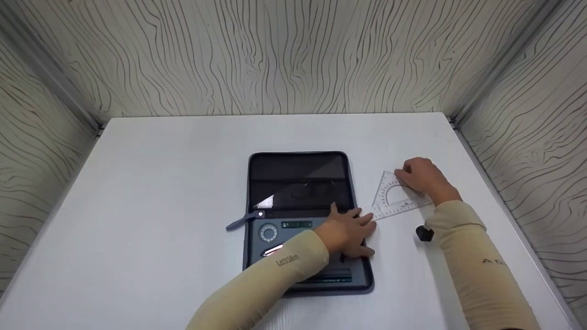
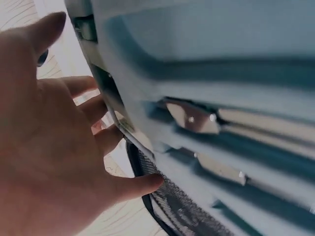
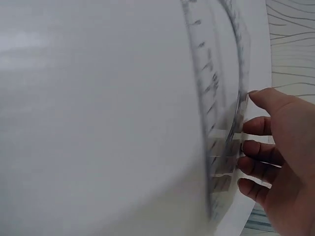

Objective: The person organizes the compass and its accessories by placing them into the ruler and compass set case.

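My right hand (image 1: 424, 176) pinches the upper edge of a clear triangular set square (image 1: 395, 210), which has a protractor arc cut into it. In the right wrist view the thumb and fingertips meet the ruled plastic (image 3: 209, 98) along its edge. My left hand (image 1: 349, 231) lies with spread fingers over the right edge of an open dark zip case (image 1: 246, 247). The case's blue-grey tray holds a round ring-shaped piece (image 1: 268, 233), a green strip (image 1: 296, 224) and a shiny metal tool (image 1: 274, 250), partly hidden by the left sleeve.
A small black object (image 1: 424, 233) stands on the white table (image 1: 160, 206) beside the right sleeve. A strap (image 1: 238, 222) sticks out from the case's left side. The case's upper half has a dark mesh pocket (image 1: 296, 167). Patterned walls (image 1: 275, 55) enclose the table's back and sides.
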`<state>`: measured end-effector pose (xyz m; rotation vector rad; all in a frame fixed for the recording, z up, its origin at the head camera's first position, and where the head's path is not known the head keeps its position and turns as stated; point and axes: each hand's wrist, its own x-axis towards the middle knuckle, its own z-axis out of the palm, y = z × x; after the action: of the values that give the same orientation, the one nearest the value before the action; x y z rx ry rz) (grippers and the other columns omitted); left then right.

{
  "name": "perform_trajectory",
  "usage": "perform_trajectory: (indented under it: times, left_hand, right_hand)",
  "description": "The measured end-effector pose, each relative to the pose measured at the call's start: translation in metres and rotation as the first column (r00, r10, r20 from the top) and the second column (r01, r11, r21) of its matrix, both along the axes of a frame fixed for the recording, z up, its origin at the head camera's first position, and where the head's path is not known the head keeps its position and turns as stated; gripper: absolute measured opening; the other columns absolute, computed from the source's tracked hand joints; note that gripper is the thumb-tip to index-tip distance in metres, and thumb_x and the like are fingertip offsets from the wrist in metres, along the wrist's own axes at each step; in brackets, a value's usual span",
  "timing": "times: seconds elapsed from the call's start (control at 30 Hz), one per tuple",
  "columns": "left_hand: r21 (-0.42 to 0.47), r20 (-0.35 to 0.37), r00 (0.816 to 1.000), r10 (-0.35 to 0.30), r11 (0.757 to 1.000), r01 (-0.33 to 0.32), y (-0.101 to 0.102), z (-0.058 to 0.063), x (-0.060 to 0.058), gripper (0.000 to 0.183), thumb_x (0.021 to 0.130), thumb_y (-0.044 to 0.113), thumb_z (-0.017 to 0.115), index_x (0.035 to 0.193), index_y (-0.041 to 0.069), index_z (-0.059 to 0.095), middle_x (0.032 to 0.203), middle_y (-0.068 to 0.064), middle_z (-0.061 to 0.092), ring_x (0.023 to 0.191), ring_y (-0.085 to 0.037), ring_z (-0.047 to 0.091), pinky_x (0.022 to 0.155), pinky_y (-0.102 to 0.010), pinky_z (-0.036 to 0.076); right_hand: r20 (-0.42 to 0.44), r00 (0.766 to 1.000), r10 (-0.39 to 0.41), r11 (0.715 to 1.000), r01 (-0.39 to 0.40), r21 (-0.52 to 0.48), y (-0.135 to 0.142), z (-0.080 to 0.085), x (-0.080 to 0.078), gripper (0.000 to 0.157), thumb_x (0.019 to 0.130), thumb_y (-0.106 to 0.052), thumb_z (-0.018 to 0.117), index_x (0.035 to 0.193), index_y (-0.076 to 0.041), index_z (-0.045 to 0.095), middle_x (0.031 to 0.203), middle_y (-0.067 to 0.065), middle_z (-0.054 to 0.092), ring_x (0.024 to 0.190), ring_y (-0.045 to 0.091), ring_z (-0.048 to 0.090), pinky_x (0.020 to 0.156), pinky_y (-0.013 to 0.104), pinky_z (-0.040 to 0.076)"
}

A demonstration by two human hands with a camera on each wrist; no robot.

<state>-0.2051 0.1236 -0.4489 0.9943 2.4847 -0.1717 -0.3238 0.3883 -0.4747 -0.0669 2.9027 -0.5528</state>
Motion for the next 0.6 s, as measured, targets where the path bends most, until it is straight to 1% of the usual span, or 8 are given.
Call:
perform_trajectory:
  times: [0.07, 0.1, 0.2, 0.3, 0.33, 0.4, 0.47, 0.6]
  left_hand:
    - [0.009, -0.010, 1.000, 0.003, 1.000, -0.003, 0.000, 0.001, 0.000, 0.069, 0.100, 0.068, 0.043, 0.161, 0.042, 0.026, 0.167, 0.023, 0.018, 0.155, -0.006, 0.016, 0.123, -0.057, 0.016]
    - [0.009, -0.031, 1.000, 0.001, 1.000, -0.001, 0.000, 0.002, 0.000, 0.068, 0.101, 0.068, 0.041, 0.161, 0.041, 0.027, 0.167, 0.022, 0.020, 0.155, -0.006, 0.018, 0.123, -0.056, 0.016]
    - [0.005, -0.133, 0.990, -0.035, 0.999, 0.036, 0.006, 0.000, 0.004, 0.068, 0.100, 0.070, 0.040, 0.160, 0.037, 0.033, 0.165, 0.017, 0.029, 0.153, -0.008, 0.025, 0.124, -0.053, 0.018]
    - [0.022, -0.203, 0.976, -0.085, 0.996, 0.091, 0.013, -0.005, 0.013, 0.068, 0.099, 0.072, 0.041, 0.157, 0.035, 0.039, 0.164, 0.016, 0.032, 0.152, -0.008, 0.027, 0.124, -0.051, 0.021]
    - [0.032, -0.209, 0.973, -0.102, 0.993, 0.111, 0.017, -0.007, 0.016, 0.068, 0.099, 0.072, 0.041, 0.156, 0.036, 0.039, 0.164, 0.016, 0.032, 0.152, -0.009, 0.027, 0.124, -0.050, 0.021]
    - [0.049, -0.183, 0.976, -0.122, 0.990, 0.133, 0.023, -0.010, 0.020, 0.068, 0.099, 0.072, 0.041, 0.157, 0.037, 0.038, 0.166, 0.018, 0.027, 0.154, -0.008, 0.022, 0.124, -0.048, 0.021]
    - [0.043, -0.166, 0.976, -0.138, 0.988, 0.147, 0.030, -0.014, 0.021, 0.069, 0.098, 0.073, 0.040, 0.158, 0.039, 0.034, 0.167, 0.019, 0.023, 0.155, -0.008, 0.019, 0.124, -0.047, 0.021]
    - [0.040, -0.141, 0.981, -0.134, 0.989, 0.141, 0.040, -0.020, 0.020, 0.070, 0.099, 0.073, 0.036, 0.161, 0.043, 0.025, 0.168, 0.022, 0.016, 0.156, -0.008, 0.014, 0.124, -0.046, 0.022]
  right_hand:
    - [0.028, 1.000, 0.013, 1.000, -0.014, 0.006, -0.005, 0.004, 0.001, 0.039, 0.103, -0.030, 0.055, 0.109, 0.006, 0.069, 0.100, 0.021, 0.067, 0.088, 0.033, 0.061, 0.082, 0.051, 0.049]
    - [0.037, 0.999, 0.020, 1.000, -0.020, 0.006, -0.007, 0.007, 0.001, 0.039, 0.103, -0.029, 0.055, 0.112, 0.007, 0.069, 0.102, 0.022, 0.068, 0.089, 0.034, 0.062, 0.084, 0.053, 0.050]
    - [0.053, 0.997, 0.049, 0.999, -0.049, -0.012, -0.008, 0.013, 0.002, 0.036, 0.103, -0.024, 0.056, 0.115, 0.008, 0.068, 0.106, 0.023, 0.068, 0.095, 0.036, 0.063, 0.090, 0.056, 0.049]
    - [0.059, 0.995, 0.082, 0.995, -0.079, -0.057, -0.005, 0.017, 0.003, 0.031, 0.102, -0.018, 0.056, 0.116, 0.007, 0.068, 0.110, 0.024, 0.067, 0.101, 0.037, 0.062, 0.092, 0.056, 0.048]
    - [0.058, 0.994, 0.092, 0.994, -0.088, -0.072, -0.004, 0.018, 0.003, 0.029, 0.102, -0.016, 0.055, 0.115, 0.006, 0.069, 0.111, 0.024, 0.067, 0.102, 0.037, 0.062, 0.092, 0.056, 0.048]
    - [0.065, 0.993, 0.099, 0.990, -0.092, -0.105, -0.002, 0.020, 0.004, 0.029, 0.101, -0.012, 0.053, 0.118, 0.005, 0.069, 0.115, 0.025, 0.066, 0.104, 0.038, 0.061, 0.092, 0.055, 0.048]
    - [0.074, 0.991, 0.108, 0.987, -0.098, -0.128, -0.001, 0.020, 0.006, 0.030, 0.101, -0.007, 0.051, 0.120, 0.004, 0.070, 0.119, 0.025, 0.065, 0.106, 0.038, 0.060, 0.093, 0.054, 0.048]
    - [0.079, 0.988, 0.130, 0.982, -0.117, -0.147, 0.001, 0.018, 0.008, 0.033, 0.099, -0.002, 0.047, 0.122, 0.002, 0.070, 0.122, 0.025, 0.065, 0.113, 0.041, 0.058, 0.099, 0.058, 0.045]
